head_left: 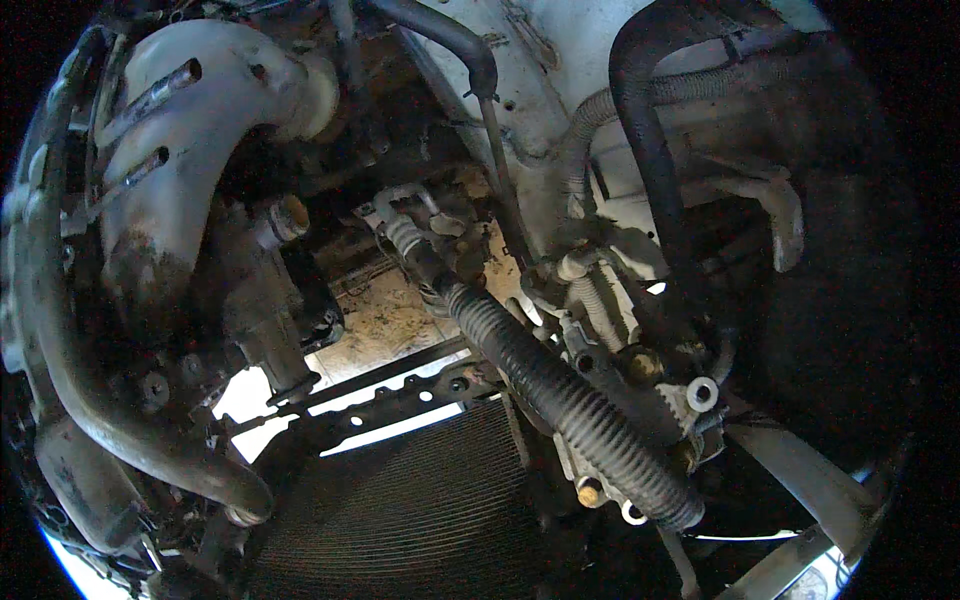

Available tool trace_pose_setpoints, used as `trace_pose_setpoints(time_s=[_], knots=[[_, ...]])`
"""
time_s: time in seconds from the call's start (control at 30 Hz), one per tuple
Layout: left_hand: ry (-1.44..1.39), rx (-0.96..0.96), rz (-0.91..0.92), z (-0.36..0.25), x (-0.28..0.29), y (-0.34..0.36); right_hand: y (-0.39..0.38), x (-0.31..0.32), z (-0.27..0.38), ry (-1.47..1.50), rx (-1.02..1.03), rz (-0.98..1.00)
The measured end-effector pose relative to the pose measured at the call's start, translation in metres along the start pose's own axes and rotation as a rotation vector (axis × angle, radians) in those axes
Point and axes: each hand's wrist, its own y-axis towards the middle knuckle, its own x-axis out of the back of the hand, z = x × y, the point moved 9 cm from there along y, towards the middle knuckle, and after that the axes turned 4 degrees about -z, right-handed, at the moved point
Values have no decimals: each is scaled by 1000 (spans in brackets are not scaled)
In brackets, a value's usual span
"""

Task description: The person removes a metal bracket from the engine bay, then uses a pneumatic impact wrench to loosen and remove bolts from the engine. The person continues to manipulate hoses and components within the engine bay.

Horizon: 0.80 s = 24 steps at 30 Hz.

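Neither of my hands shows in the head view. Inside a vehicle's engine bay, a dark ribbed hose [560, 390] slants from the middle down to the lower right. Its lower end lies over a metal part with round bolt holes [700, 393]. Below the middle stands a finned radiator or condenser [400, 510], under a dark crossbar [400, 405] with small holes. A short pipe stub with a yellowish opening [290, 216] sits left of the hose's upper end.
A large grey casting [190, 120] fills the upper left. A thick curved pipe [90, 390] runs down the left side. Black hoses [640, 110] hang at the upper right, beside a corrugated conduit [690, 85]. Pale floor [390, 320] shows through a gap in the middle.
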Motion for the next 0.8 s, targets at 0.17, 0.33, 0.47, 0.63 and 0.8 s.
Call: trace_pose_setpoints(time_s=[0.17,0.33,0.47,0.63,0.8], knots=[[46,-28,8,-9,-10,5,5,-4,8,-3,-4,0],[97,-98,20,-18,-10,4,7,-3,15,0,6,-2],[81,15,-45,-6,-5,0,8,2,20,-7,17,-4],[-114,121,10,11,-2,-8,10,6,30,-13,37,-9],[-83,-201,1,12,20,-24,11,11,45,-32,75,-28]])
